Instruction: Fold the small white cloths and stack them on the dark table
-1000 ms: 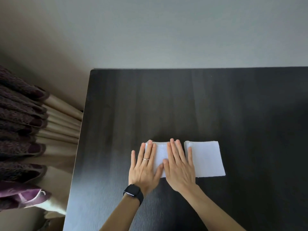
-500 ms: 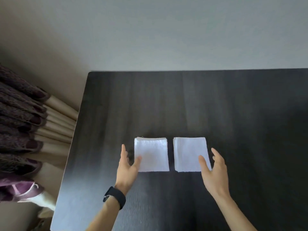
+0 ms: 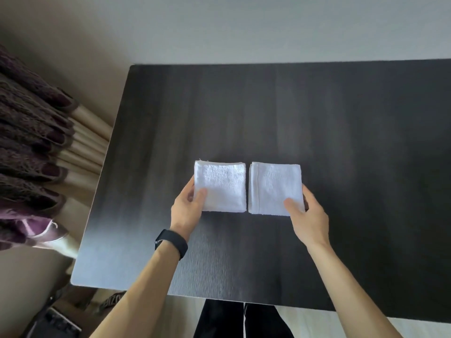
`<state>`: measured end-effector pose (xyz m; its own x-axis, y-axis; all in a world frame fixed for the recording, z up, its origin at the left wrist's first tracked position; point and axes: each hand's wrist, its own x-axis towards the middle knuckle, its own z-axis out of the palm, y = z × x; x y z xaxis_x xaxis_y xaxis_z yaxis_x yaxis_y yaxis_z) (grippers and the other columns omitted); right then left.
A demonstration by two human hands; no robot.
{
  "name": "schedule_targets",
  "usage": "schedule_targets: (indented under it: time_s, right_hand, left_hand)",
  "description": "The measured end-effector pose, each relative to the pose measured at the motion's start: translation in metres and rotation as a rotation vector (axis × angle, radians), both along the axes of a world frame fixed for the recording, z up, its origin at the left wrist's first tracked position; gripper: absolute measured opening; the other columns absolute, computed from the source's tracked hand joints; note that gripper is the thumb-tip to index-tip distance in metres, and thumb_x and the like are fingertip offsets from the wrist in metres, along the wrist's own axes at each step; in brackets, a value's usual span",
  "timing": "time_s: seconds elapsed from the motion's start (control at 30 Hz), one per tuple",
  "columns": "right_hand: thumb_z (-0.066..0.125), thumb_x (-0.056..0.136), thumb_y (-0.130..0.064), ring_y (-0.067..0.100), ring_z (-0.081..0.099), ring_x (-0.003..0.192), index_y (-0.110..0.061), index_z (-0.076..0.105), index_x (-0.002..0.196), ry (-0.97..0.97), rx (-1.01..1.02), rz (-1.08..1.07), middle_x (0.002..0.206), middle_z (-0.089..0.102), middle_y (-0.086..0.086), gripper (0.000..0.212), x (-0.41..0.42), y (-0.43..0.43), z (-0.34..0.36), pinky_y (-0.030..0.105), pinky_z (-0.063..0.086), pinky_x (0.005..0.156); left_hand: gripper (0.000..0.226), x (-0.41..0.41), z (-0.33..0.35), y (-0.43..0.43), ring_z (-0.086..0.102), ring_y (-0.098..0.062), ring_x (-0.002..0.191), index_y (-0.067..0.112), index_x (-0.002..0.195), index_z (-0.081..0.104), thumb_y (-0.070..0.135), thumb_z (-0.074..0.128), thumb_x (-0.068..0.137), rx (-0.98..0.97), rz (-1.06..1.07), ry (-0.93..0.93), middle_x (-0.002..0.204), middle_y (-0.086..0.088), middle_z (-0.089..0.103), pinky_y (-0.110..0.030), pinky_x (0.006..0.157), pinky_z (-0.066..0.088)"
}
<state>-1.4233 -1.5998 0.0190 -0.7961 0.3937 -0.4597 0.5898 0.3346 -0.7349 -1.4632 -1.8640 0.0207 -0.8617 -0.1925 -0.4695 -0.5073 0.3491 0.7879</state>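
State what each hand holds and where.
Left hand pinches left cloth by its near left corner; right hand pinches right cloth by its near right corner.

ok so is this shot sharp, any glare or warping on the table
Head view: mostly sharp, the terry weave of the left cloth and right cloth reads clearly though both are bright; the dark table carries a pale sheen along its left side and near-left corner, no hard glare; the forearms at the bottom look stretched, likely the wide lens.
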Motion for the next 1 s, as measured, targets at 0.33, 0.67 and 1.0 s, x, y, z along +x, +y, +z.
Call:
schedule_targets:
  time_s: [0.33, 0.67, 1.0]
  right_hand:
    - [0.06, 0.092, -0.044, 0.022, 0.038, 0.139, -0.025, 0.028, 0.154, 0.093, 0.173, 0.057, 0.155, 0.038, -0.003, 0.072, 0.015, -0.003, -0.01, 0.041, 0.039, 0.11]
    - [0.068, 0.087, -0.039, 0.038, 0.034, 0.141, -0.028, 0.038, 0.151, 0.317, 0.594, 0.578, 0.166, 0.005, 0.005, 0.072, 0.029, 0.005, -0.042, 0.051, 0.058, 0.087]
    - [0.072, 0.085, -0.012, 0.037, 0.047, 0.127, -0.017, 0.047, 0.146, 0.439, 0.612, 0.584, 0.164, 0.017, 0.011, 0.066, -0.015, -0.013, -0.062, 0.048, 0.058, 0.087]
  left_hand:
    - [0.076, 0.024, -0.009, 0.008, 0.026, -0.014, 0.145, 0.038, 0.156, 0.016, 0.051, 0.057, 0.093, -0.26, -0.077, 0.227, 0.162, 0.005, 0.019, -0.035, 0.112, 0.031]
    - [0.065, 0.036, -0.053, 0.004, 0.028, -0.05, 0.141, 0.039, 0.149, 0.038, 0.026, 0.065, 0.092, -0.85, -0.584, 0.561, 0.164, 0.01, 0.019, -0.069, 0.105, 0.035]
    - [0.067, -0.002, -0.059, -0.015, 0.058, -0.022, 0.105, 0.041, 0.143, 0.048, 0.014, 0.07, 0.087, -0.713, -0.501, 0.633, 0.161, 0.013, 0.026, -0.036, 0.08, 0.058]
